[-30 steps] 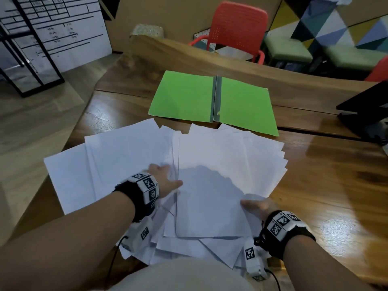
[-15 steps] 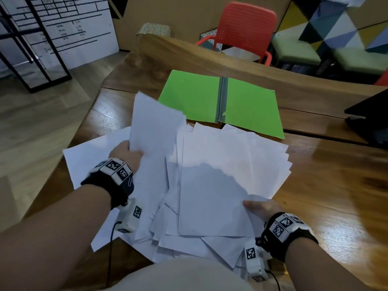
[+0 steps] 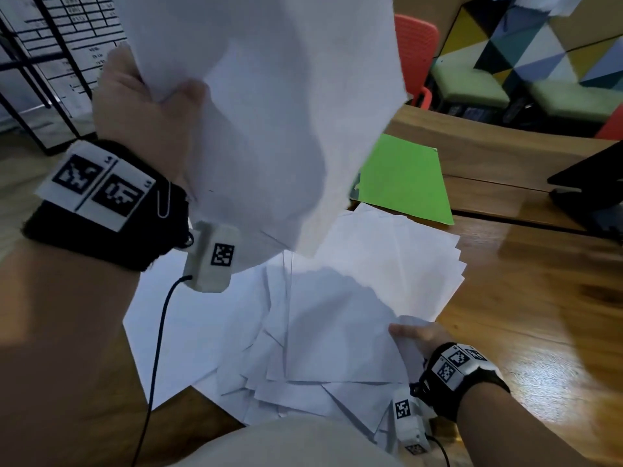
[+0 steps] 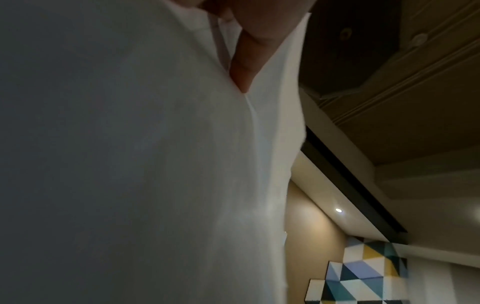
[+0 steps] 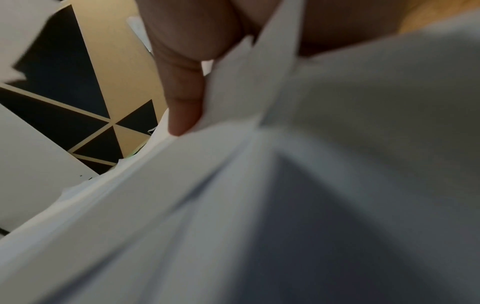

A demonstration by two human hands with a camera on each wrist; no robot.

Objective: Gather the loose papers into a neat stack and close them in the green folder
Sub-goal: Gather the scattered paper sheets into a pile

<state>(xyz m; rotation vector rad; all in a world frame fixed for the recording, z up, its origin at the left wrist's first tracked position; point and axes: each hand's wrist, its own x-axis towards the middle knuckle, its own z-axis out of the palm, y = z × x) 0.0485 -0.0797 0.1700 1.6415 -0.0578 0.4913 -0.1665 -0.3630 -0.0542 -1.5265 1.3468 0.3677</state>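
Note:
My left hand is raised high near the camera and grips white sheets that hang down and curl; the left wrist view shows a finger pressed into this paper. White papers lie fanned out on the wooden table. My right hand pinches the near right edge of that pile, its thumb on top; the right wrist view shows a finger against the sheets. The green folder lies open beyond the pile, largely hidden by the raised sheets.
A dark laptop-like object sits at the table's right edge. Red chairs and green seats stand behind the table. A black frame with a white board stands on the floor at left.
My left hand has lifted its sheets from the left of the pile up high toward the camera. The right hand has stayed on the pile's near right edge.

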